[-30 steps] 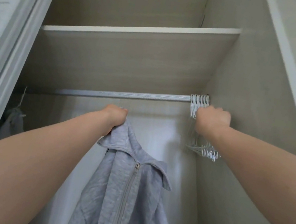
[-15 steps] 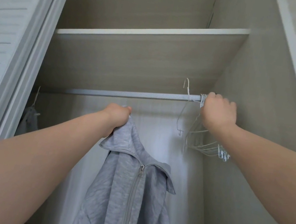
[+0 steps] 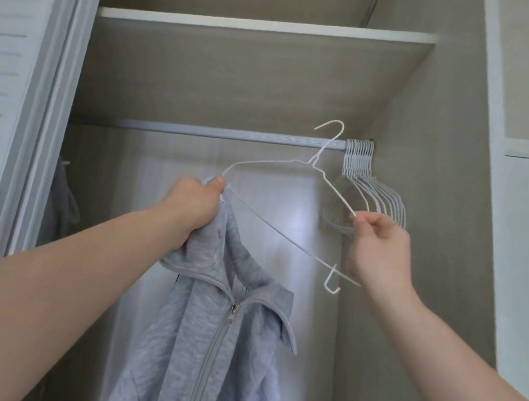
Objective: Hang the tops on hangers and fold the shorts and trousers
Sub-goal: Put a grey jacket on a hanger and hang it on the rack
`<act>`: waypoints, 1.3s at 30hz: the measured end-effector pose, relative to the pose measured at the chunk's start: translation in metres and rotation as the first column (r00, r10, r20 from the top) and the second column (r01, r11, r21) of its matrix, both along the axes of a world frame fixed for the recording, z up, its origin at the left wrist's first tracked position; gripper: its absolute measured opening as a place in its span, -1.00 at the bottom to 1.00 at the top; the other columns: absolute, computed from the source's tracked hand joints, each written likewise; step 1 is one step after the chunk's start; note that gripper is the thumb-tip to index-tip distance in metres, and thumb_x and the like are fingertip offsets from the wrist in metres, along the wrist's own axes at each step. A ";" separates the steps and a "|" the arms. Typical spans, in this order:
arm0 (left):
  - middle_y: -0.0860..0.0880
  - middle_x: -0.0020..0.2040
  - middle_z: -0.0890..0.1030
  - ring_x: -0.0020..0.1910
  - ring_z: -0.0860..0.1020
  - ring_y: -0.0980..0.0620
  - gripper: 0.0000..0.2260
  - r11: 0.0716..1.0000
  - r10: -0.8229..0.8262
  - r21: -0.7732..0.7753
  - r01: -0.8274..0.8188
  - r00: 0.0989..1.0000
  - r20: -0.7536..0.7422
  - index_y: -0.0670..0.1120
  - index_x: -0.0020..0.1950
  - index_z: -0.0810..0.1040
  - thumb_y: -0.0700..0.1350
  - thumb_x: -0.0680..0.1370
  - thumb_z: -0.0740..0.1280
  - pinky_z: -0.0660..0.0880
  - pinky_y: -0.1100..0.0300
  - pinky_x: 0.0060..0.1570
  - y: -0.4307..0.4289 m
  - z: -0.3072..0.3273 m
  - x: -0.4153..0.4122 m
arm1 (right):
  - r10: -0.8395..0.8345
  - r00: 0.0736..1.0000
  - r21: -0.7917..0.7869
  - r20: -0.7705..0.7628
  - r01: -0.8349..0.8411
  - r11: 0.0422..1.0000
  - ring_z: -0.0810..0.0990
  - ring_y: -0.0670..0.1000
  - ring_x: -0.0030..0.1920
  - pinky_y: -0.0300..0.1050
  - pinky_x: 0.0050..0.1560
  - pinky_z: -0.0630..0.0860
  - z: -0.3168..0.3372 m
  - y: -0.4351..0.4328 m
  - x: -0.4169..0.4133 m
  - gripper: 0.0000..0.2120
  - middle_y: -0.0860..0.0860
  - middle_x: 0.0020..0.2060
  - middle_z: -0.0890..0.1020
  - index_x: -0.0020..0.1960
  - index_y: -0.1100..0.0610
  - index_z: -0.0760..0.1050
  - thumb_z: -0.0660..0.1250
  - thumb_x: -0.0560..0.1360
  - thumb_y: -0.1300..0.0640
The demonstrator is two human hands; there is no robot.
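My left hand (image 3: 194,205) grips the collar of a grey zip-up top (image 3: 217,338), which hangs down in front of the open wardrobe. My right hand (image 3: 381,243) pinches the right shoulder of a white wire hanger (image 3: 282,163), held free of the rail and tilted. The hanger's left end lies against my left thumb at the top's collar. Several more white hangers (image 3: 366,192) hang bunched at the right end of the metal rail (image 3: 225,134).
A wooden shelf (image 3: 266,27) spans the wardrobe above the rail. A grey garment (image 3: 61,203) hangs at the far left end, partly hidden by the louvred door (image 3: 0,89). The wardrobe's right wall (image 3: 425,226) stands close beside the hanger bunch.
My right hand has lifted one hanger off the rail and brought it left and down toward the top. My left hand has kept hold of the collar.
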State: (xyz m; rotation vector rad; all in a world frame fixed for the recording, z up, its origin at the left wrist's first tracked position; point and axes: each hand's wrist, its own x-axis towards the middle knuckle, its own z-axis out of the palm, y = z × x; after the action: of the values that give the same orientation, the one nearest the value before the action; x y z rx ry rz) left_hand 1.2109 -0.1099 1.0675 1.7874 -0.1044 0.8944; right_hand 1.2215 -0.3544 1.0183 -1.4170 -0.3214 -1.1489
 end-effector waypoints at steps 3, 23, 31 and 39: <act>-0.27 0.15 0.62 0.14 0.59 -0.23 -0.57 1.000 0.012 0.009 -0.012 1.000 -0.009 -0.29 0.21 0.56 0.08 0.64 0.26 0.51 -0.06 0.25 -0.007 -0.011 -0.027 | 0.053 0.998 0.026 0.046 -0.054 0.998 0.32 -0.03 -0.49 -0.17 -0.35 0.29 -0.030 -0.002 -0.036 -0.80 -0.10 -0.54 0.39 -0.14 0.03 0.52 0.25 0.62 0.22; -0.17 -0.12 0.62 -0.27 0.58 -0.04 -0.54 0.976 0.115 -0.165 -0.143 0.979 -0.171 -0.32 0.29 0.49 0.06 0.62 0.31 0.40 0.23 -0.41 -0.151 -0.102 -0.308 | 0.411 0.909 0.068 -0.076 -0.406 0.911 0.35 -0.06 -0.51 -0.24 -0.53 0.36 -0.169 -0.183 -0.324 -0.80 -0.03 -0.45 0.40 0.01 -0.22 0.40 0.24 0.63 0.10; -0.27 -0.07 0.65 -0.08 0.65 -0.21 -0.54 0.964 0.123 -0.172 -0.201 0.917 -0.379 -0.35 0.15 0.55 0.09 0.61 0.34 0.58 -0.04 0.02 -0.185 -0.177 -0.394 | 0.563 0.653 0.175 -0.507 -0.561 0.809 0.16 -0.06 -0.55 -0.23 -0.51 0.09 -0.217 -0.240 -0.373 -0.77 -0.05 -0.53 0.26 0.00 0.20 0.58 0.28 0.63 0.04; -0.31 0.10 0.65 0.10 0.64 -0.23 -0.61 0.937 -0.103 -0.330 -0.113 0.815 -0.571 -0.38 0.21 0.55 -0.03 0.64 0.33 0.57 -0.10 0.19 -0.213 -0.262 -0.443 | 0.626 0.597 0.160 -0.502 -0.648 0.745 0.08 -0.04 -0.52 -0.33 -0.49 0.10 -0.293 -0.291 -0.457 -0.76 -0.05 -0.50 0.16 -0.05 0.14 0.70 0.27 0.62 0.11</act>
State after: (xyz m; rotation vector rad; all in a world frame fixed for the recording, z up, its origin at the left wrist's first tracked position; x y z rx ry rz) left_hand 0.7682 -0.3234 0.8059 1.6408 0.4360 0.3006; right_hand 0.7643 -0.6452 0.7251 -1.4128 -0.4117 -0.1292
